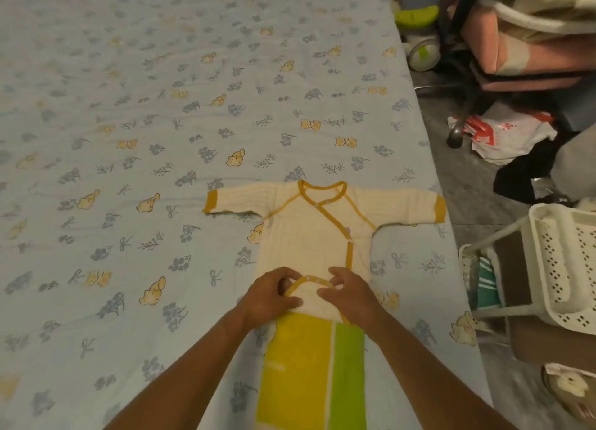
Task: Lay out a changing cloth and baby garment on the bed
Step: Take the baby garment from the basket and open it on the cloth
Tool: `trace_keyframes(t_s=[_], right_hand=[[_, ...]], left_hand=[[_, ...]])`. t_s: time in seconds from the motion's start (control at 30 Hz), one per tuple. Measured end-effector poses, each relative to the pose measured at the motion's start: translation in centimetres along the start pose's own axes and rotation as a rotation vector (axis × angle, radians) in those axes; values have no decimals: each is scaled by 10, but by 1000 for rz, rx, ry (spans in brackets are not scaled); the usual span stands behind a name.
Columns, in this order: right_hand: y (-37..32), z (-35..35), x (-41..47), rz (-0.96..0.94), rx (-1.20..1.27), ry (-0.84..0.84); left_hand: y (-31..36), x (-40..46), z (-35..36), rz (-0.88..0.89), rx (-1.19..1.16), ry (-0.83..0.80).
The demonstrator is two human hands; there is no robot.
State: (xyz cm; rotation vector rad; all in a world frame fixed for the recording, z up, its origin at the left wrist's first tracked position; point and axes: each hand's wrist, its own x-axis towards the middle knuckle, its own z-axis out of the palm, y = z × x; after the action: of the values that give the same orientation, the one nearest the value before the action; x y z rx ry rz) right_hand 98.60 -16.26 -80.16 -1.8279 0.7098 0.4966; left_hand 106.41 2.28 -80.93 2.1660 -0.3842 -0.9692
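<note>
A cream baby garment [309,233] with mustard trim lies flat on the bed [129,107], sleeves spread to both sides. Its lower hem overlaps a folded changing cloth [303,365] with yellow, white and green stripes, which runs toward the near edge of the bed. My left hand [271,297] rests on the left of the hem, fingers curled at the trimmed edge. My right hand [351,292] pinches the trimmed hem on the right. Both hands hide part of the hem.
The bed cover is light blue with flower and yellow animal prints. To the right of the bed stand a white perforated basket cart [561,265], a chair base with castors [458,136], a plastic bag [509,133] and other clutter on the floor.
</note>
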Motion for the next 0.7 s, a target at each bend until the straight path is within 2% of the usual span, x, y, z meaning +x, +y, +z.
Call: trace_keyframes(t_s=[0.1,0.17,0.2,0.27,0.33,0.37,0.47,0.6,0.7], right_hand=[[8,4,-13,-30,51,-93],[14,5,-26,-30,35,-185],[20,7,-32,-19,-14,-229],[32,10,-39,-68,-202,-248],[43,10,-40,-152,-285,-121],[46,8,-40,-200,-310,-22],[56,5,-34,-404,-509,214],[69,9,-32,-385,-484,213],[73,9,-37,-339,-405,267]], left_hand=[[-7,-14,-1,30,-34,-116],[-9,-24,1,18,-22,-138],[-11,-29,2,43,33,-120],[-16,-34,5,182,262,15],[-21,-36,11,317,525,185],[-20,-35,13,352,566,222],[-19,-28,22,431,565,133],[-20,-21,33,422,701,11],[-21,-20,35,359,614,91]])
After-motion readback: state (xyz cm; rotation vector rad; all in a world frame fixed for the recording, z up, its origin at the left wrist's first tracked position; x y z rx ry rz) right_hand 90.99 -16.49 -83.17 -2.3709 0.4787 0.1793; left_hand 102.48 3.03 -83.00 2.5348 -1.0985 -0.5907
